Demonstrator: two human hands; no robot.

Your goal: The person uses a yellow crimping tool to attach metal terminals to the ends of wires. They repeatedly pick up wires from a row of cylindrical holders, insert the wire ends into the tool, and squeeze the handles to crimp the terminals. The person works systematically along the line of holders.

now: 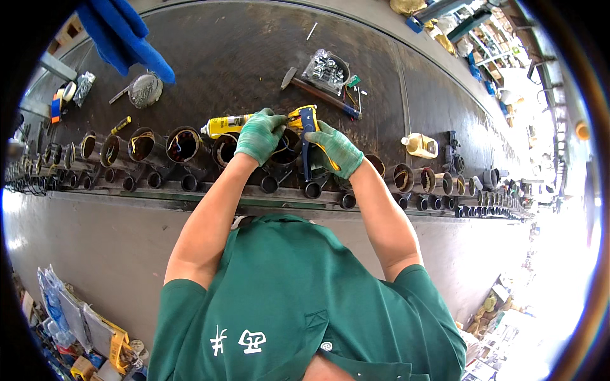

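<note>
A blue wire stripper with yellow parts [307, 136] stands nearly upright in my right hand [340, 151], which wears a green glove and has its fingers closed around the handles. My left hand [259, 136], gloved the same way, is closed close beside the tool's jaws; what its fingertips pinch is too small to make out. Below and between both hands is a dark cylindrical housing [287, 152], partly covered by them. Behind my left hand lies a yellow spray can [222, 126], its nozzle end pointing left.
Similar open housings with wires inside, such as this one [184, 145], line the bench's near edge. Beyond my hands lie a hammer [324, 98] and a tray of metal parts [327, 71]. A bottle of yellowish liquid [420, 145] stands right; a blue cloth [124, 38] hangs far left.
</note>
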